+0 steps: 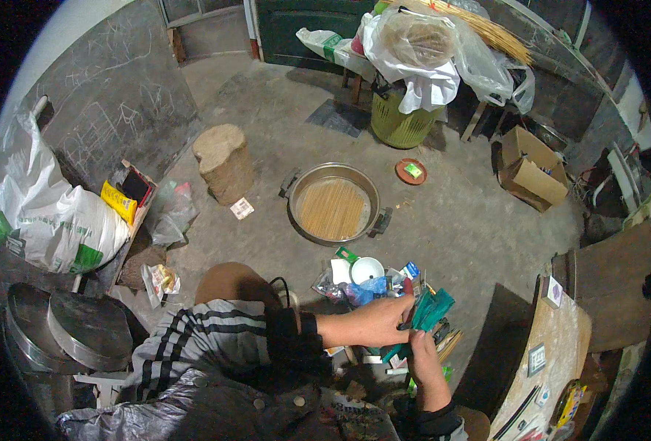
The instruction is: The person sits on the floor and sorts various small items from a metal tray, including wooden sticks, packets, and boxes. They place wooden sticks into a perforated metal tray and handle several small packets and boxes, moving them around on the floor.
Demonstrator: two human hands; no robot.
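Observation:
My left hand point(378, 322) reaches across from the left and grips a crumpled dark green plastic wrapper point(434, 308). At the wrapper's lower end, my right hand point(426, 358) pinches it with the fingers close to the left hand. What lies inside the wrapper cannot be made out. Under and around my hands is a pile of small items, among them a white round dish point(367, 270), a blue plastic bag point(370, 289) and several thin sticks point(450, 344). Beyond the pile, a round metal pan point(378, 193) with two dark handles sits on the floor, holding thin light-brown sticks point(334, 209) laid side by side.
A stump-like block point(223, 165) stands left of the pan. A small reddish-brown dish point(400, 177) holds a green packet point(413, 170). Farther off are a green basket point(402, 124) and a cardboard box point(535, 171). A wooden table point(559, 342) borders the right, a white sack point(55, 215) the left.

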